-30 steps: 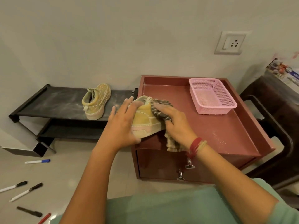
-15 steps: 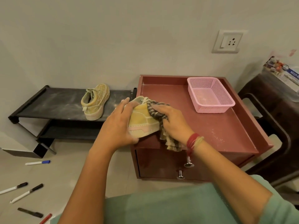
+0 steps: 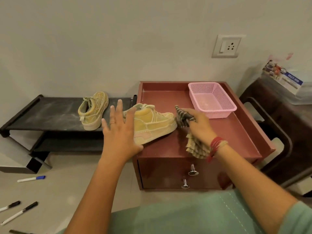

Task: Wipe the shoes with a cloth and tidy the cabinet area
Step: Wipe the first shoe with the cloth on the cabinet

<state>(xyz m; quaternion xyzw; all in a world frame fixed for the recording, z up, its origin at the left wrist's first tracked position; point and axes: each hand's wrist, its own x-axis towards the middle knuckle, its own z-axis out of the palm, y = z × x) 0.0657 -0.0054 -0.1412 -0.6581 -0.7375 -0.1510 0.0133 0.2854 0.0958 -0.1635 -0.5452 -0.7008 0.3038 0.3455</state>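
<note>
A yellow-green sneaker (image 3: 152, 124) lies on its sole on the front left of the red cabinet's top (image 3: 222, 130), toe pointing right. My left hand (image 3: 120, 132) is spread flat with straight fingers at the shoe's heel side, in front of it. My right hand (image 3: 198, 124) grips a striped cloth (image 3: 194, 146) just off the shoe's toe; the cloth's tail hangs under my wrist. The second sneaker (image 3: 92, 110) stands on the black shoe rack (image 3: 50, 112) to the left.
A pink mesh basket (image 3: 211, 100) sits at the cabinet's back right. Two drawer knobs (image 3: 192, 172) face me. Several markers (image 3: 31, 179) lie scattered on the floor at left. A dark chair (image 3: 278, 125) with a box on it stands to the right.
The shoe, held tilted before, now rests flat on the cabinet top. My left hand has let go and spread open. My right hand with the cloth has moved right, off the shoe.
</note>
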